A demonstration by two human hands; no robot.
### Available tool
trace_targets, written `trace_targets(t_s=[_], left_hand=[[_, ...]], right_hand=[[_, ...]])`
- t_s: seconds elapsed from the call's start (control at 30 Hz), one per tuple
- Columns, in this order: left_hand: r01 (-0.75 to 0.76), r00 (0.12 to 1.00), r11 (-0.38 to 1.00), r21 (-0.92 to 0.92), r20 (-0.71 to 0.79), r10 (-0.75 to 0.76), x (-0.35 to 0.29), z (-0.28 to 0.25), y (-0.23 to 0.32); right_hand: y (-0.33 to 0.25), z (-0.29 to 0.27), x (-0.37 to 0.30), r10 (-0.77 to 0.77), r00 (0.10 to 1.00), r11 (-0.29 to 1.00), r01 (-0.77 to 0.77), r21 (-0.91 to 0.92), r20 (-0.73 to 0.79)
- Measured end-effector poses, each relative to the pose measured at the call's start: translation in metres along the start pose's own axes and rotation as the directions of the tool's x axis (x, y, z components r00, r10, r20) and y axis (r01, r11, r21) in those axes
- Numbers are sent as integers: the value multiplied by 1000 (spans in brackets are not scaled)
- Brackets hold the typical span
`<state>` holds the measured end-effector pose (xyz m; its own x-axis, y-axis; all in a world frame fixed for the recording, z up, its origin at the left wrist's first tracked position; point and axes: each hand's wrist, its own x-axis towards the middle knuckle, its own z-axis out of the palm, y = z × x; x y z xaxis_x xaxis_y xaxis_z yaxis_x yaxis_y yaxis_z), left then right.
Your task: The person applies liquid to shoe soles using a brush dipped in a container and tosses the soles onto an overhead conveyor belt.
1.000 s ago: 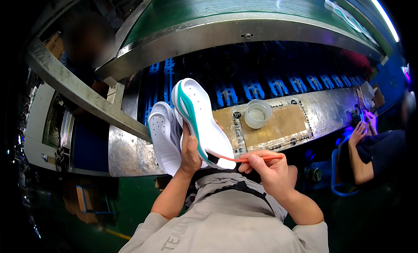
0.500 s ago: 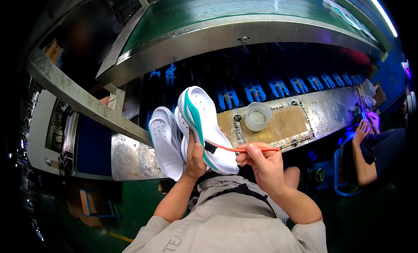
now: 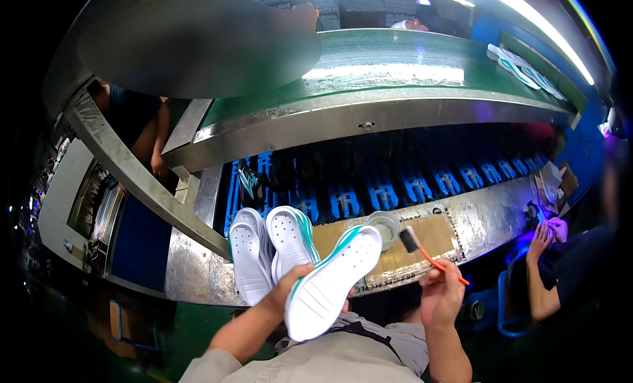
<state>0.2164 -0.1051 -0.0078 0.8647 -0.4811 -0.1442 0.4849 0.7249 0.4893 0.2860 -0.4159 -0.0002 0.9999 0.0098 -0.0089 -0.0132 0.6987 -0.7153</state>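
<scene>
My left hand [image 3: 285,289] grips a white shoe sole [image 3: 333,287] with a teal edge by its side, tilted over my lap. Its perforated end points up and right, its grooved end down towards me. A small brush [image 3: 409,240] with an orange handle and black bristles is pinched in my right hand [image 3: 443,300], bristles up and apart from the sole. Between the sole and the brush stands a translucent white tub [image 3: 390,223], partly hidden by the sole. Stacked white soles [image 3: 245,261] and more teal-edged soles [image 3: 288,236] stand left of my left hand.
Cardboard [image 3: 438,232] covers part of the metal bench [image 3: 491,218]. Behind are blue brackets [image 3: 382,197], a dark shoe [image 3: 249,188] and a raised green belt [image 3: 395,56] carrying soles [image 3: 527,73]. A metal frame bar [image 3: 142,175] slants at left. People work at both sides.
The brush has left the sole, moving right and turning bristles up. The sole has swung to lean right and come lower. My view has tilted up, showing more of the belt.
</scene>
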Motion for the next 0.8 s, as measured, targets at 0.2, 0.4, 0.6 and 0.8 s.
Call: trace_targets(t_s=[0.2,0.4,0.6,0.8], left_hand=[[-315,878,949,25,386,282,105,85,185],[-637,767,771,-1,-102,634,154,109,280],[62,389,-80,995,50,920,43,58,127],[574,353,-175,800,-50,934,-13,-7,25]], right_hand=[[-14,-26,1,-25,996,999,27,29,-81],[0,-31,-6,49,997,998,-51,-31,-53],[12,-46,-7,85,994,978,-96,-184,-64],[4,-23,21,39,984,771,81,-632,174]])
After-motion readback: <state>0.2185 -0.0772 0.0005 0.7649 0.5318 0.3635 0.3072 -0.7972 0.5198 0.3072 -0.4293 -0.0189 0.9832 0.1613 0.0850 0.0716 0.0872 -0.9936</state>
